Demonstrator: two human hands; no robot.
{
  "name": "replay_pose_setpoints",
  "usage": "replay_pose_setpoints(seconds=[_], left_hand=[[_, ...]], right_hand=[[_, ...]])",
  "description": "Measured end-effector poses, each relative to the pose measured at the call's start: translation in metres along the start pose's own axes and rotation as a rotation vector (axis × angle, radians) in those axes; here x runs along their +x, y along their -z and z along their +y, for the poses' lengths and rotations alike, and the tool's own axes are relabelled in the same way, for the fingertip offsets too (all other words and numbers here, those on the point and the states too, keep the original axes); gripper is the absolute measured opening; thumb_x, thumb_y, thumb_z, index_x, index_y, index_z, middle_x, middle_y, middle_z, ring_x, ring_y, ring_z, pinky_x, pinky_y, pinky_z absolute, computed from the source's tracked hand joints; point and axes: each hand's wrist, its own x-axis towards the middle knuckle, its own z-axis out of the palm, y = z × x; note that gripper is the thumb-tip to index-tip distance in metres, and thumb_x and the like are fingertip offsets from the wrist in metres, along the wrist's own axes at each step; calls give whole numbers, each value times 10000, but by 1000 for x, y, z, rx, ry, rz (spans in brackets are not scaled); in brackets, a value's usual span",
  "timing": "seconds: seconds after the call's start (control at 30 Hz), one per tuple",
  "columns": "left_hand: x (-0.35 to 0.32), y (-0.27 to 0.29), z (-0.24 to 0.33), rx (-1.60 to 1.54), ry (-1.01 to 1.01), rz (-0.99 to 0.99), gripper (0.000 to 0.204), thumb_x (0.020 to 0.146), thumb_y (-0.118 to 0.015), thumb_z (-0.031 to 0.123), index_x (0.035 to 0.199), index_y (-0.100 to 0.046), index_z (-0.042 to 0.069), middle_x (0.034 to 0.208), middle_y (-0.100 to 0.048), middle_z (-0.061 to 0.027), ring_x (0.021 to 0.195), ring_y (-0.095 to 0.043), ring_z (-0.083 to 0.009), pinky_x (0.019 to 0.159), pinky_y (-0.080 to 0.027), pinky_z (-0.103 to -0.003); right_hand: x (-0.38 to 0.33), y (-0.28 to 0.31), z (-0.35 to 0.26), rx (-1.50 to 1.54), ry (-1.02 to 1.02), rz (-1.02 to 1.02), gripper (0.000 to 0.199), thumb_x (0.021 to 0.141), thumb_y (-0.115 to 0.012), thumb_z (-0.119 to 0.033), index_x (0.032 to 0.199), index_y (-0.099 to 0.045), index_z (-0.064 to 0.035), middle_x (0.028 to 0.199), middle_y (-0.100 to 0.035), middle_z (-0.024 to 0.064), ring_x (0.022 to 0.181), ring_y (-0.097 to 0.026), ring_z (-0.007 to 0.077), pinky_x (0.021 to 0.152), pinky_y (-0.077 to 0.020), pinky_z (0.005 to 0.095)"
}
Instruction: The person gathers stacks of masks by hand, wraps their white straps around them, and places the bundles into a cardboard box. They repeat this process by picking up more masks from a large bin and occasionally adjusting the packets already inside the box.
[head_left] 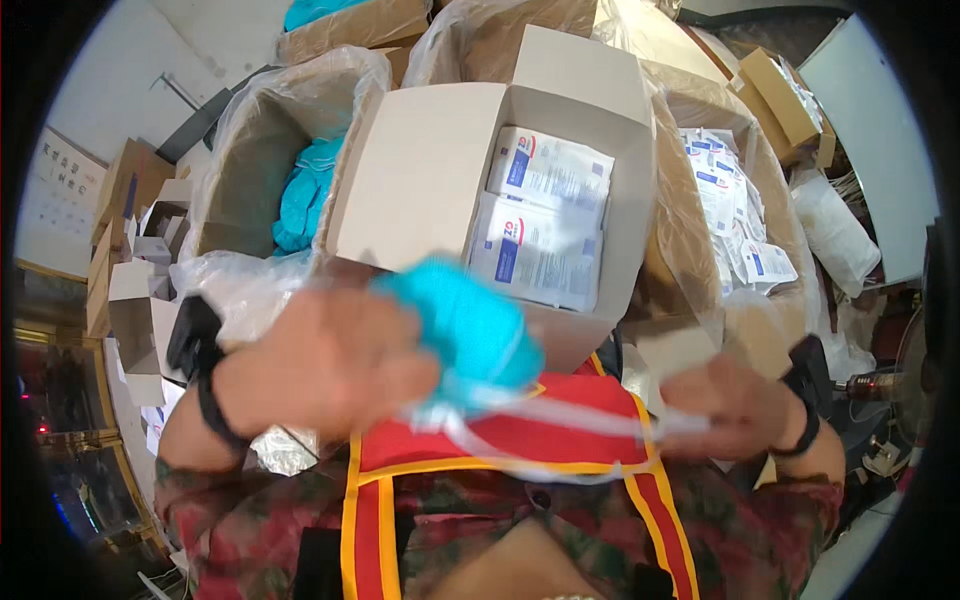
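Observation:
In front of my chest, my left hand (pixel 340 350) is closed on a teal cup-shaped face mask (pixel 465 330), with motion blurring both. White elastic straps (pixel 560 415) stretch from the mask across to my right hand (pixel 720 405), whose fingers are closed on their far end. Just beyond the mask stands an open white box (pixel 425 165). Inside it lie flat white printed packets (pixel 540 250) in two stacks side by side.
At the left, a plastic-lined carton (pixel 235 190) holds more teal masks (pixel 308 195). A second lined carton (pixel 690 230) at the right contains many loose packets (pixel 735 195). Small open boxes (pixel 140 310) line the far left, and a white bag (pixel 835 225) lies at the right.

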Motion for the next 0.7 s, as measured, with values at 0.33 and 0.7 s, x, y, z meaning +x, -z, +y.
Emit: replay_pose_setpoints(seconds=[0.33, 0.7], left_hand=[[47, -16, -33, 221, 227, 115, 287, 618, -689, 100, 872, -555, 95, 774, -571, -87, 754, -602, -302, 606, -469, -415], [71, -32, -40, 114, 240, 166, 328, 614, -706, 112, 915, -578, 92, 803, -604, -116, 797, -608, -333, 637, -475, -443]], right_hand=[[48, -13, 49, 907, -116, 626, 240, 951, -539, -190, 1119, -634, -47, 673, -563, -30, 497, -368, -5, 457, -287, 136], [75, -20, 6, 880, 313, 117, 211, 964, -503, -122, 1081, -642, -16, 965, -658, 31, 791, -570, 57, 677, -434, 196]])
